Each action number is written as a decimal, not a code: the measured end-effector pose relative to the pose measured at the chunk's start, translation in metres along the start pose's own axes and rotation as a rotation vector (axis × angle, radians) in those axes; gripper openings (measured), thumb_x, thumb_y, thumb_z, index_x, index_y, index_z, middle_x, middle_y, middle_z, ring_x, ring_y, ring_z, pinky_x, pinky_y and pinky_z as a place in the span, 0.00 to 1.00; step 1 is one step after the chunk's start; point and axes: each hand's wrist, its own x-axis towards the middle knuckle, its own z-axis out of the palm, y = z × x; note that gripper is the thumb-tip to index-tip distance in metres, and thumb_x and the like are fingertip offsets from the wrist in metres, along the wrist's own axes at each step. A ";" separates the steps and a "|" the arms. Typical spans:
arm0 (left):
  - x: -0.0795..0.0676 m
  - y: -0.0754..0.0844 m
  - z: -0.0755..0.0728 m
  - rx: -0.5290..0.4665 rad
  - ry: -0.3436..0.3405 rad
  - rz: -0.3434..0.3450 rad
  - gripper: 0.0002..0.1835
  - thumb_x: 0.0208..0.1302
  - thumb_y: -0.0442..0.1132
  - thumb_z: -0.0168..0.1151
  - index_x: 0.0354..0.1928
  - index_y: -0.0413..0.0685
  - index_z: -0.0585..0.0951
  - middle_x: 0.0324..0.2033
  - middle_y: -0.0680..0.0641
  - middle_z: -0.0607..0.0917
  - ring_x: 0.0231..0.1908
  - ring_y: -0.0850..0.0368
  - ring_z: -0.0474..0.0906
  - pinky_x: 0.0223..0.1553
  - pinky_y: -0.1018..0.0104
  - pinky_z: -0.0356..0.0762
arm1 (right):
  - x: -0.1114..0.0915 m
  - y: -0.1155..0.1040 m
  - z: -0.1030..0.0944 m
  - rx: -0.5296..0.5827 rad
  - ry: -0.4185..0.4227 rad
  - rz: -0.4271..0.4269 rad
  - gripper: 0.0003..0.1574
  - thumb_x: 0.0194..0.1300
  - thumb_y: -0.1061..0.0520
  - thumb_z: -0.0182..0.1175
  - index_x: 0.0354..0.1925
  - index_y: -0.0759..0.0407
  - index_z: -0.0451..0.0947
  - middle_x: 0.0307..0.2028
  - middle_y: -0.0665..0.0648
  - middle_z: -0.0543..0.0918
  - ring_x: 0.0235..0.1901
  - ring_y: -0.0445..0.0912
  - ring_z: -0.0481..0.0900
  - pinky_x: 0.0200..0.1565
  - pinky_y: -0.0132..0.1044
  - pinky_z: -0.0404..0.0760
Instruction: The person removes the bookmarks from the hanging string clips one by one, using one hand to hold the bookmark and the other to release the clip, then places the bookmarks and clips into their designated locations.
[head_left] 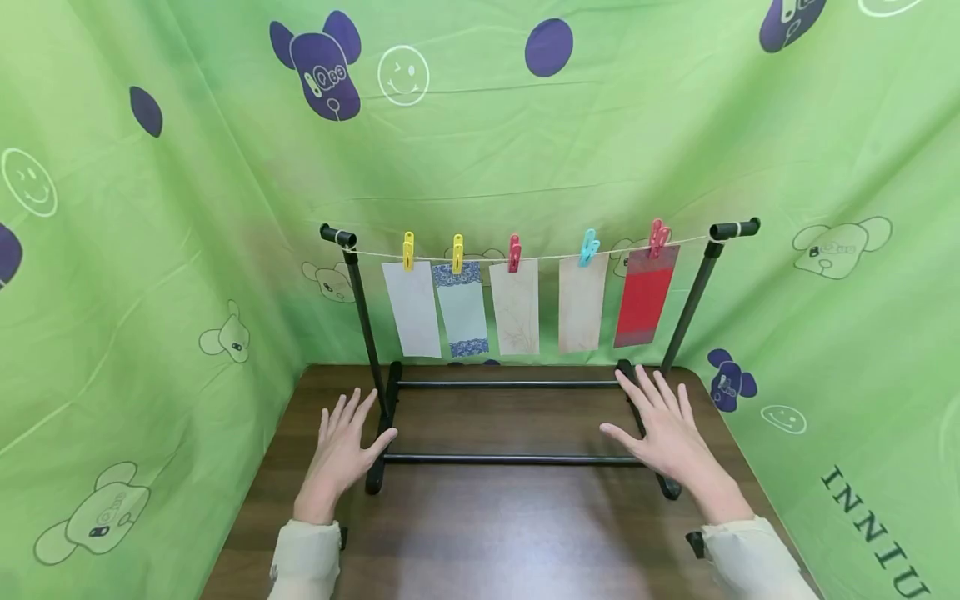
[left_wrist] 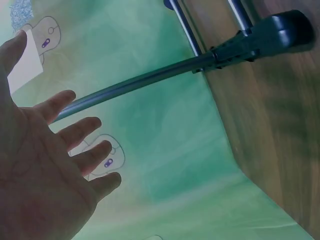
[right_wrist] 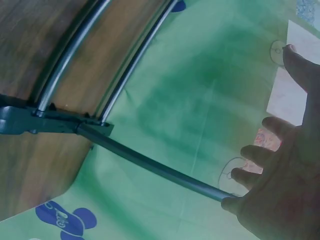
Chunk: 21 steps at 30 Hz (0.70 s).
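A black rack stands on the table with a string tied between its two posts. From it hang several paper strips: white, blue-patterned, beige with a plant print, plain beige and red. Clothespins hold them: two yellow, one blue, two red. My left hand is spread beside the rack's left foot, holding nothing. Fingers apart and also holding nothing, my right hand hovers by the right foot. Both wrist views show bare palms.
Two horizontal bars join the rack's feet low over the brown wooden table. Green printed cloth surrounds the table at the back and both sides. The right post slants close to the right fingers.
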 end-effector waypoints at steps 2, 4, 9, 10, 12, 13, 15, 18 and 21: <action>0.002 0.002 -0.001 -0.002 -0.004 0.003 0.48 0.75 0.69 0.59 0.86 0.54 0.57 0.85 0.37 0.52 0.84 0.33 0.41 0.80 0.31 0.29 | 0.002 -0.002 0.000 0.002 0.000 -0.006 0.60 0.71 0.29 0.67 0.86 0.49 0.52 0.84 0.69 0.51 0.82 0.71 0.44 0.79 0.68 0.24; 0.003 0.004 -0.002 -0.004 -0.010 0.004 0.48 0.75 0.69 0.59 0.86 0.55 0.57 0.85 0.37 0.52 0.84 0.33 0.41 0.80 0.31 0.29 | 0.004 -0.004 0.000 0.004 0.008 -0.014 0.60 0.70 0.29 0.67 0.86 0.50 0.54 0.84 0.69 0.52 0.82 0.72 0.45 0.79 0.69 0.26; 0.006 0.011 -0.004 -0.016 0.005 0.010 0.48 0.75 0.66 0.62 0.86 0.54 0.58 0.85 0.36 0.53 0.84 0.33 0.42 0.81 0.31 0.31 | 0.008 -0.009 0.000 0.010 0.023 -0.034 0.59 0.69 0.30 0.68 0.85 0.50 0.56 0.83 0.69 0.54 0.82 0.72 0.46 0.79 0.71 0.31; 0.006 0.011 -0.005 -0.017 0.008 0.012 0.47 0.75 0.66 0.62 0.86 0.54 0.58 0.85 0.36 0.53 0.84 0.33 0.42 0.81 0.31 0.31 | 0.008 -0.010 0.001 0.009 0.024 -0.038 0.59 0.69 0.30 0.69 0.85 0.50 0.56 0.83 0.70 0.54 0.82 0.72 0.46 0.79 0.72 0.32; 0.007 0.012 -0.005 -0.018 0.013 0.017 0.47 0.75 0.66 0.62 0.86 0.53 0.58 0.84 0.36 0.53 0.84 0.33 0.42 0.81 0.31 0.32 | 0.010 -0.012 0.002 0.010 0.019 -0.040 0.59 0.69 0.30 0.69 0.85 0.49 0.56 0.84 0.69 0.54 0.82 0.72 0.46 0.79 0.72 0.33; 0.008 0.013 -0.005 -0.019 0.015 0.018 0.47 0.75 0.66 0.62 0.86 0.53 0.58 0.84 0.36 0.53 0.84 0.32 0.42 0.81 0.31 0.32 | 0.011 -0.013 0.002 0.011 0.016 -0.043 0.59 0.69 0.30 0.69 0.85 0.49 0.56 0.84 0.70 0.54 0.82 0.72 0.46 0.79 0.72 0.33; 0.009 0.013 -0.004 -0.026 0.015 0.017 0.48 0.75 0.66 0.62 0.86 0.53 0.58 0.84 0.36 0.53 0.84 0.33 0.42 0.81 0.32 0.32 | 0.012 -0.016 0.003 0.014 0.014 -0.048 0.59 0.69 0.30 0.69 0.85 0.50 0.57 0.84 0.70 0.54 0.82 0.72 0.46 0.79 0.71 0.33; 0.010 0.013 -0.003 -0.035 0.016 0.020 0.48 0.75 0.66 0.62 0.86 0.52 0.58 0.84 0.35 0.54 0.84 0.32 0.42 0.81 0.31 0.32 | 0.015 -0.020 0.004 0.017 0.022 -0.071 0.59 0.69 0.31 0.69 0.85 0.51 0.58 0.83 0.70 0.55 0.82 0.71 0.46 0.80 0.68 0.31; 0.011 0.014 -0.003 -0.030 0.017 0.021 0.48 0.75 0.67 0.61 0.86 0.51 0.58 0.84 0.35 0.53 0.84 0.32 0.43 0.81 0.31 0.34 | 0.017 -0.025 0.006 0.015 0.029 -0.092 0.59 0.69 0.32 0.70 0.84 0.52 0.58 0.83 0.71 0.56 0.82 0.71 0.47 0.81 0.67 0.32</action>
